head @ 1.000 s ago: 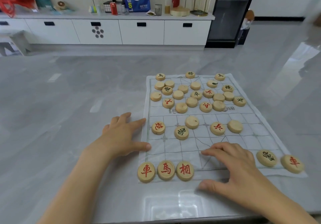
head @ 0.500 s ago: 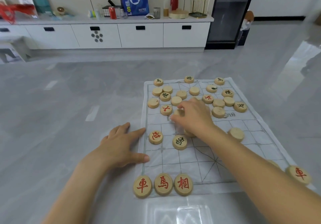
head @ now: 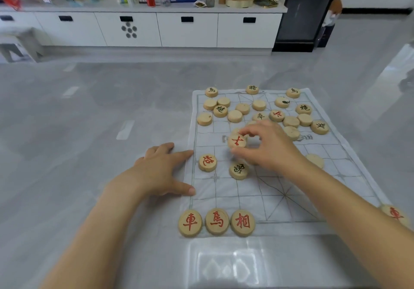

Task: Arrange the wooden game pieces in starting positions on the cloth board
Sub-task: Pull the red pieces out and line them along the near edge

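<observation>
A white cloth board (head: 275,196) with a printed grid lies on the grey table. My right hand (head: 266,145) reaches over its middle and pinches a round wooden piece with a red mark (head: 237,141), lifted and tilted toward me. My left hand (head: 161,170) lies flat with fingers apart at the cloth's left edge, thumb on the cloth. Three red-lettered pieces (head: 216,221) sit in a row on the near edge. A red-marked piece (head: 207,162) and a black-marked piece (head: 238,170) lie near my hands. Several more pieces (head: 257,111) are scattered over the far half.
Another red-lettered piece (head: 395,213) shows at the near right corner, partly behind my right forearm. A plain piece (head: 315,160) lies right of my wrist. A white cabinet (head: 156,28) with clutter on top stands across the room, beside a black cabinet (head: 307,10).
My right hand went from the near edge to the board's middle, closed on the red-marked piece and lifted it. My left hand stayed put.
</observation>
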A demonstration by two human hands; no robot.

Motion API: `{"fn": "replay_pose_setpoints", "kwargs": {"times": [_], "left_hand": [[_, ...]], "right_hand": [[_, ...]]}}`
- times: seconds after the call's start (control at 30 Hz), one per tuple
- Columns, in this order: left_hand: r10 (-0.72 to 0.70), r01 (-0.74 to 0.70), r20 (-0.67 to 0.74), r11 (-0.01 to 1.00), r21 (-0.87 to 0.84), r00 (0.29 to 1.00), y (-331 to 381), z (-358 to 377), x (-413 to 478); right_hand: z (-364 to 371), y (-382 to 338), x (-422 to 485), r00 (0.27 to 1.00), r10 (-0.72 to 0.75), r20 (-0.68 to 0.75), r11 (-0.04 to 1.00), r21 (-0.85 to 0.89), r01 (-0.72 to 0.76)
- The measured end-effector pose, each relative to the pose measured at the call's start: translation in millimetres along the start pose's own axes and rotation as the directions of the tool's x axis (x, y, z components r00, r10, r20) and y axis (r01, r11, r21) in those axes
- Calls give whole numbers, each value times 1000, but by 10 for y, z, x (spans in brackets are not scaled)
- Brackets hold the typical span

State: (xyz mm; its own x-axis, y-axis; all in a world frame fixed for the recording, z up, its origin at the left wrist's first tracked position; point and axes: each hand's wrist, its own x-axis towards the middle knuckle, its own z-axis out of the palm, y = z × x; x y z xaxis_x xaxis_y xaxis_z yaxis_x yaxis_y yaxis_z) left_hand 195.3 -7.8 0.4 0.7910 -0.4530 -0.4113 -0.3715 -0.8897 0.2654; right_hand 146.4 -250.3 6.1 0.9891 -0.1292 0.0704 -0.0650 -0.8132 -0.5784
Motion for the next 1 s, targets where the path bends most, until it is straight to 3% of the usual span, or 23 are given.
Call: {"fn": "replay_pose_setpoints", "kwargs": {"times": [0.1, 0.3, 0.77, 1.0], "left_hand": [[-14, 14, 0, 1000, 6, 1000, -2, 2, 10], [2, -2, -10, 1000, -23, 1000, -53, 36, -9], [6, -6, 6, 1000, -14, 1000, -79, 50, 10], [12, -11, 31, 1000, -25, 999, -137, 54, 27]], "right_hand": [[-186, 105, -497, 989, -34, 141, 996, 87, 22], [-282, 277, -1073, 961, -64, 270, 996, -35, 77], [-128, 324, -1231, 969, -133, 211, 987, -56, 148], [-147, 264, -1254, 963, -102, 251, 984, -117, 134]]}}
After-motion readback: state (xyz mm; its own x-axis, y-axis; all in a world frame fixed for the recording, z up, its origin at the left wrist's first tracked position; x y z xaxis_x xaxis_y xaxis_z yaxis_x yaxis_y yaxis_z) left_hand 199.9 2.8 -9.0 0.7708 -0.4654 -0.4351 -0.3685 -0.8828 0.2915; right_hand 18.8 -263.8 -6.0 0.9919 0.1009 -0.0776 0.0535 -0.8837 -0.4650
